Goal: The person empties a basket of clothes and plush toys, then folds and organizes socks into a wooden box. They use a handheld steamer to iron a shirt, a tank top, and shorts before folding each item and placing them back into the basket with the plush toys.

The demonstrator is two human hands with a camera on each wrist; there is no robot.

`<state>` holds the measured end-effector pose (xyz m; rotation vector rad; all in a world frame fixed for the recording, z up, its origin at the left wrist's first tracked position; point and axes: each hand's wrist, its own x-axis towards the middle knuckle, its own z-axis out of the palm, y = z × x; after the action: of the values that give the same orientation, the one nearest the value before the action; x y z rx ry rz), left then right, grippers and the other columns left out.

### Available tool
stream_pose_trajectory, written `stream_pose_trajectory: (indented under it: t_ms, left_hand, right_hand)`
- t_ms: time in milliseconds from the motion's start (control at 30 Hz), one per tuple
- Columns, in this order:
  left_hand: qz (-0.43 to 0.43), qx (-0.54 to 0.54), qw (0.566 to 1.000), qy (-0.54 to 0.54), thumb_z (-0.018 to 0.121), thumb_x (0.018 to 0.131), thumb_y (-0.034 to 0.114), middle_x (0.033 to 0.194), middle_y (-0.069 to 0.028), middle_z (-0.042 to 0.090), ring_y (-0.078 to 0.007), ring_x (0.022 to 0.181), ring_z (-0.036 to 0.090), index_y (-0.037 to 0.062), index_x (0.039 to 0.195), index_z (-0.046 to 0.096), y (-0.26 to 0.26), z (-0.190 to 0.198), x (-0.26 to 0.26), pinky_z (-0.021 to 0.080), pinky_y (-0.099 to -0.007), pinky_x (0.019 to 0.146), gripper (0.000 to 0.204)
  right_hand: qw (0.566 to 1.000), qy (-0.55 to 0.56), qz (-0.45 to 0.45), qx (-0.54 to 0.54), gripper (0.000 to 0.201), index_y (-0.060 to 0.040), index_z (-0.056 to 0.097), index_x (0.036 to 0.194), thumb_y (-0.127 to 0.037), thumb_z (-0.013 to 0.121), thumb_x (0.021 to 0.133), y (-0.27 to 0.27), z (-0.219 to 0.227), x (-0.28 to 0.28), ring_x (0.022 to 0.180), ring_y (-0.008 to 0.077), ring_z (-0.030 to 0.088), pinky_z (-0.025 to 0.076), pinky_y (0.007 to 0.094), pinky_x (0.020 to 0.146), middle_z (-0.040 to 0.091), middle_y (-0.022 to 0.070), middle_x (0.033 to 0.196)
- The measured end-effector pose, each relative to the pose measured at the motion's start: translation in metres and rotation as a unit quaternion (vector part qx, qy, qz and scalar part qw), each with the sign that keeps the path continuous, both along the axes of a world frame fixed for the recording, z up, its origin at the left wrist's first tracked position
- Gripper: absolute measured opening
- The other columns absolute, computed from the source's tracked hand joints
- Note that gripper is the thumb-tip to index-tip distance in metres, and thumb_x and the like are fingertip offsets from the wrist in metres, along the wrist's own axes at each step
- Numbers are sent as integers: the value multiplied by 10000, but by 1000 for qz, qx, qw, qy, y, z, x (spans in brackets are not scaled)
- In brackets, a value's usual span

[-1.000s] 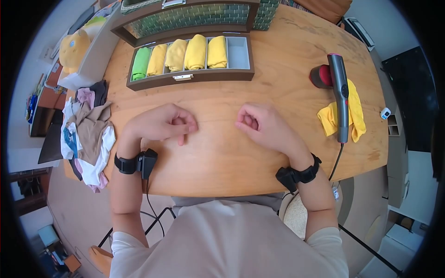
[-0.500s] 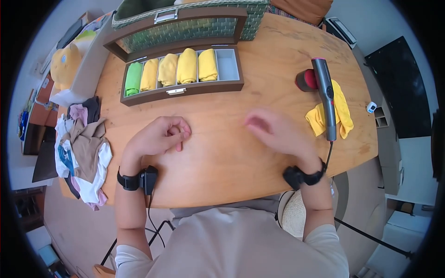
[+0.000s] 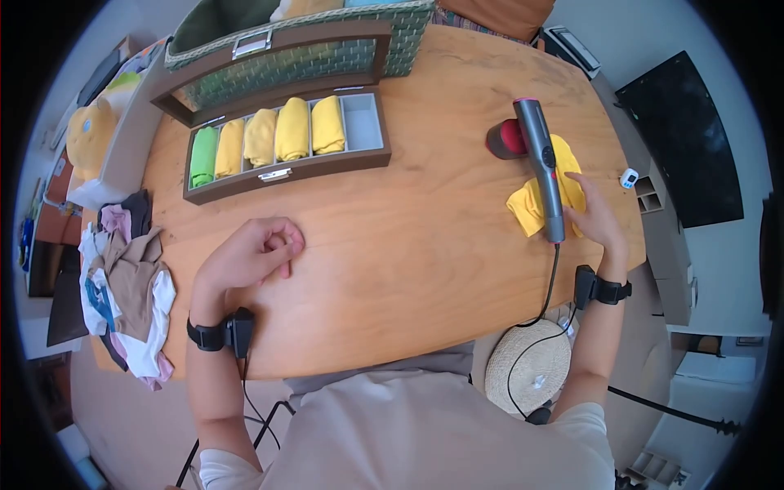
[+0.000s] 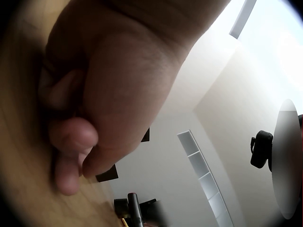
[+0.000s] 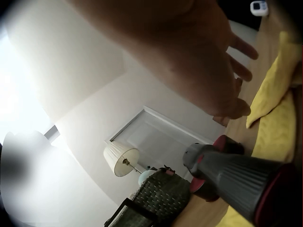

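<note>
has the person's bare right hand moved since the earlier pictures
Yes, rightward: the bare right hand was left of the grey cylindrical appliance; now it is at the appliance's right side, by the crumpled yellow cloth.

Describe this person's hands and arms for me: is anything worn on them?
The left hand and right hand are gloveless. Each wrist has a black strap with a boxy black device; a thin dark cable trails from the left one. The sleeves are short and pale.

Soft light brightens the tabletop (image 3: 408, 245), edges bend into black corners, and both wrist views are dimmer and grainy, with white glare and blurred patches.
</note>
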<state>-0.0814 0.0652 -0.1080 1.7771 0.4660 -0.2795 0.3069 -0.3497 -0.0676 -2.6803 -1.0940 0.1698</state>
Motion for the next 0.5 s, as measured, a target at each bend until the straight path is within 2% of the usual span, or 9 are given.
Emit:
stream_pose_trajectory:
  t_ms: [133,267,333,367,433,500]
  left_hand:
    - [-4,8,1000,5,597,988,113,651,0,638,-23,532,531,55,986,633,0,2,2,374,-205,444,69]
    - [-20,10,1000,-6,601,1008,109,673,13,633,-10,548,558,59,1004,610,2,1,1,363,-187,416,51]
    - [-10,8,1000,-3,602,1008,112,674,15,635,-9,548,556,60,1000,611,0,1,2,365,-187,418,54]
    - [-1,6,1000,1,603,1009,115,674,17,637,-7,548,555,61,995,611,-1,0,2,367,-187,421,57]
    - [-3,10,1000,2,603,1011,118,678,22,639,-6,551,558,60,989,611,-1,2,2,370,-186,423,62]
    - [-6,17,1000,4,603,1012,120,683,26,640,-5,555,561,58,983,611,-1,3,2,373,-185,426,69]
  right_hand:
    - [1000,18,6,-4,676,-50,474,1440,-75,745,821,-10,-40,10,1411,359,445,353,387,1169,494,223,1475]
    - [997,45,-28,55,623,-16,490,1415,-111,740,853,-6,-41,7,1323,353,525,425,406,1102,552,214,1404]
    - [993,-3,-66,98,522,-9,522,1370,-57,686,877,-5,-45,4,1252,375,572,479,415,1024,598,220,1341]
    - [993,-2,-63,99,522,-9,522,1370,-57,686,877,-8,-49,5,1252,375,572,479,415,1024,598,220,1341]
    - [991,-67,-74,93,414,9,569,1295,22,617,884,-9,-57,7,1149,416,616,508,425,942,658,242,1216]
    - [990,-58,-85,100,375,18,587,1247,51,590,873,-5,-56,2,1125,433,620,509,426,930,671,252,1170]
